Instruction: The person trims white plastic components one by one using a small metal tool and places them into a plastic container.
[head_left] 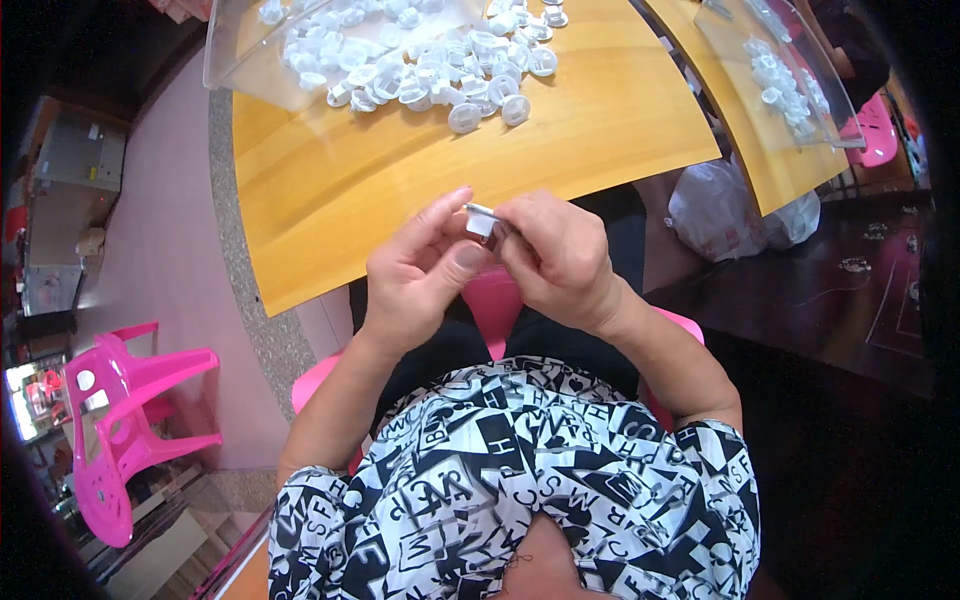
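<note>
Just past the near edge of the yellow table, my two hands meet around a small white plastic piece (481, 224) with a flat rim on top. My left hand (420, 265) has its thumb and fingers round the left side of the piece. On the other side, the bent fingers of my right hand (560, 255) pinch its rim; part of the piece is hidden behind them. Farther off on the table lies a loose heap of similar white plastic pieces (465, 118), several with round disc-shaped faces.
The yellow wooden table (330, 220) spans the front. A clear plastic bin (225, 60) stands at its far left, partly around the heap. A second table (790, 180) at right carries more white pieces. A pink plastic chair (120, 420) is at left; white plastic bags (715, 210) sit at right.
</note>
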